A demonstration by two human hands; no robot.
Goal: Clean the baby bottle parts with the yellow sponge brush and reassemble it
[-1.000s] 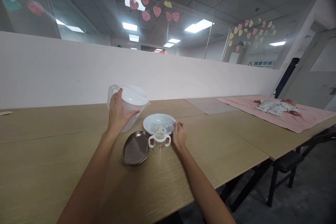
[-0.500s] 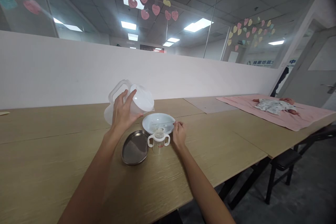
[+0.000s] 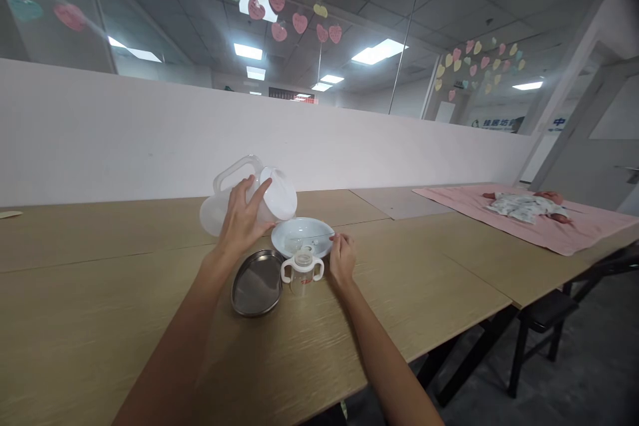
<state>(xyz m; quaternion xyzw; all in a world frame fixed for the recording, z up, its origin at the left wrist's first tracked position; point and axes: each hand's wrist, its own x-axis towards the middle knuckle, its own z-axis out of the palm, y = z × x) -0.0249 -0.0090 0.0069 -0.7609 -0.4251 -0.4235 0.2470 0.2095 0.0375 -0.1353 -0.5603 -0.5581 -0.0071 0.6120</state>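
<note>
My left hand point(image 3: 242, 218) is wrapped round a translucent plastic pitcher point(image 3: 212, 213) with a white lid point(image 3: 280, 194). The pitcher is tilted, its lid end just above the left back rim of a white bowl point(image 3: 299, 223). At the bowl's right rim, my right hand point(image 3: 342, 259) pinches the end of a thin rod point(image 3: 319, 235) that reaches across the bowl. Its exact kind is too small to tell. Inside the bowl lie small clear and white parts, hard to make out. A clear baby bottle point(image 3: 302, 278) with white side handles stands uncapped directly in front.
Left of the bottle lies a shallow metal tray point(image 3: 257, 285). Farther right, a baby doll point(image 3: 522, 206) in patterned clothes lies on a pink cloth point(image 3: 459, 205). A low white wall point(image 3: 150, 140) runs behind the table. A black stool point(image 3: 546, 311) stands at the right.
The pitcher has shifted slightly right and down towards the bowl with my left hand. My right hand stays at the bowl's rim. The whole view has shifted a little.
</note>
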